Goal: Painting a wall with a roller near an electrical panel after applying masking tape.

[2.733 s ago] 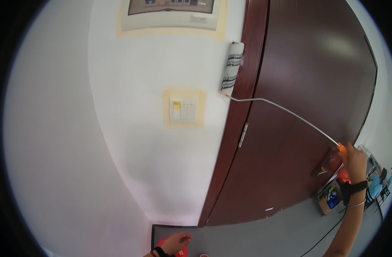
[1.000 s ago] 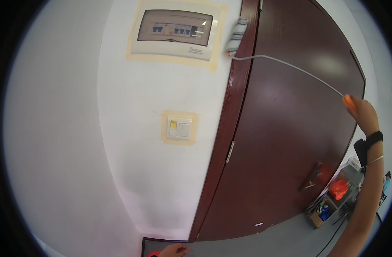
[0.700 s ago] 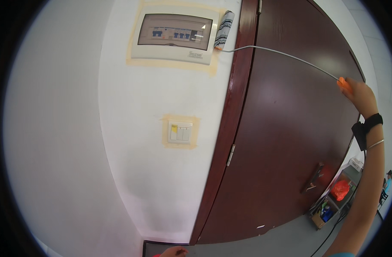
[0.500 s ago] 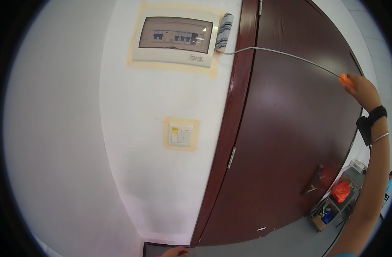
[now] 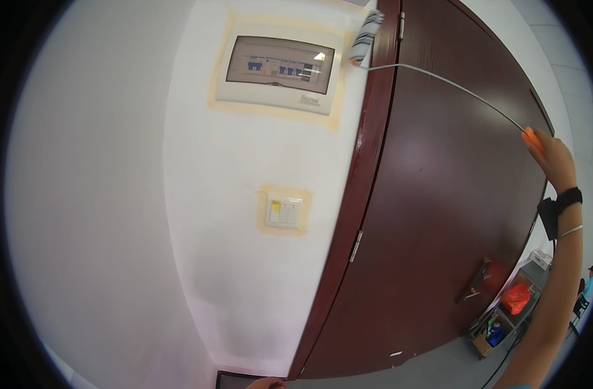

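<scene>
My right hand (image 5: pixel 548 155), raised at the right, is closed round the orange handle (image 5: pixel 534 140) of a paint roller. Its long bent metal rod (image 5: pixel 468 94) reaches left across the door. The grey-and-dark striped roller sleeve (image 5: pixel 366 37) is tilted beside the dark red door frame (image 5: pixel 368 142), at the wall's edge right of the breaker box (image 5: pixel 280 65). Whether the sleeve touches the wall or frame is unclear. Only a bit of my left hand (image 5: pixel 265 384) shows at the bottom edge, its fingers curled; anything in it is out of sight.
Yellowish masking tape (image 5: pixel 335 120) borders the breaker box and the light switch (image 5: pixel 285 211) on the white wall. The dark red door (image 5: pixel 432 214) has a handle (image 5: pixel 476 280). A shelf unit with a red bag (image 5: pixel 517 299) stands low right; a person (image 5: pixel 591 280) is beyond.
The roller sleeve has shifted up and right, from beside the breaker box toward the door frame. The view has also moved a little, so the wall sits lower and further right.
</scene>
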Motion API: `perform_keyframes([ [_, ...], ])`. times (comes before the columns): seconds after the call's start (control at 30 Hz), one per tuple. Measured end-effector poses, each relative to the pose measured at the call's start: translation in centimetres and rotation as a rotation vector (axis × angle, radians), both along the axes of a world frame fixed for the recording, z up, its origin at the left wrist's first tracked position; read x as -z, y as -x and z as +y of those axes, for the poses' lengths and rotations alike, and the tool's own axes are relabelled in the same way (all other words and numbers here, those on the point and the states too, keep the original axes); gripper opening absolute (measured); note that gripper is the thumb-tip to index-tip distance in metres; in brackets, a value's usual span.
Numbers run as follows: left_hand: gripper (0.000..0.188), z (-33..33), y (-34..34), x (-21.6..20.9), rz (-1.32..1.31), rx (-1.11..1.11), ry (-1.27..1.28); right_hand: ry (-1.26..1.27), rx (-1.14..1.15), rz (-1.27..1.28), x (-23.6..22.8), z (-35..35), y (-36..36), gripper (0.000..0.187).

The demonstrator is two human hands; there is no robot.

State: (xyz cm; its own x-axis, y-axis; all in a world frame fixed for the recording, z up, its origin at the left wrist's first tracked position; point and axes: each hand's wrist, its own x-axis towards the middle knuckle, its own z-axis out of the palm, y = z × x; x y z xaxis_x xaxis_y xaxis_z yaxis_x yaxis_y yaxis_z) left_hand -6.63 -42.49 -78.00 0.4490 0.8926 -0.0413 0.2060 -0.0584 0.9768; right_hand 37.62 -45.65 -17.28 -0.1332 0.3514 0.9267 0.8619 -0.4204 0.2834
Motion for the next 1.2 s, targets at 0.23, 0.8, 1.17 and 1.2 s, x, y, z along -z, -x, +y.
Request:
perform_keyframes([
  [0.23, 0.019, 0.0, 0.8, 0.2, 0.028, -0.005, -0.004, 0.03, 0.174, -0.096, -3.5, -0.1, 3.3, 0.03],
  [0.8, 0.02, -1.4, 3.2, 1.7, -0.024, -0.021, -0.069, 0.089, -0.276, 0.587, 1.4, -1.0, 7.5, 0.045],
  [1.17, 0.019, -4.5, 6.8, -0.4, -0.07, -0.09, -0.081, 0.227, -0.938, 0.914, 17.0, 6.8, 22.0, 0.04],
  [1.2, 0.019, -4.7, 7.2, -0.9, -0.066, -0.084, -0.086, 0.158, -0.974, 0.839, 18.1, 7.9, 22.3, 0.04],
])
